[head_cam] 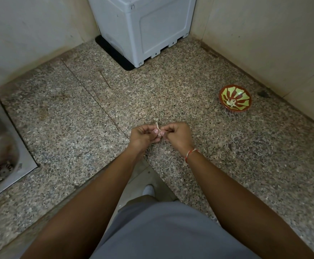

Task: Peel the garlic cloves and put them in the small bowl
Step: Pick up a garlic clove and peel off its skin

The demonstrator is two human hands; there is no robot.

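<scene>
At the far left a steel sink (7,146) is set into the counter, its round drain grate showing near the bottom corner. The counter (68,113) is speckled granite in grey, tan and black, with a thin seam running diagonally across it, and it fills a corner between two pale, smooth walls (31,30). In that corner stands a boxy light-grey plastic appliance (143,28) on a black mat. Over the middle of the counter, near its front edge, the left hand (143,136) has its fingers curled in, thumb and fingertips pinching a small pale garlic clove (159,134). A thin papery strip of skin sticks up from the clove and leans slightly left, so the long axis runs roughly up and away from the person. The right hand (177,135) meets the left one, its fingers also curled and pinching the same clove from the other side; a red and white thread band sits on that wrist. Well to the right, apart from the hands and near the right wall, sits the small bowl (235,98), round and shallow, with a red rim and a green and red rayed pattern inside. A few pale peeled cloves (230,103) lie in its bottom.
</scene>
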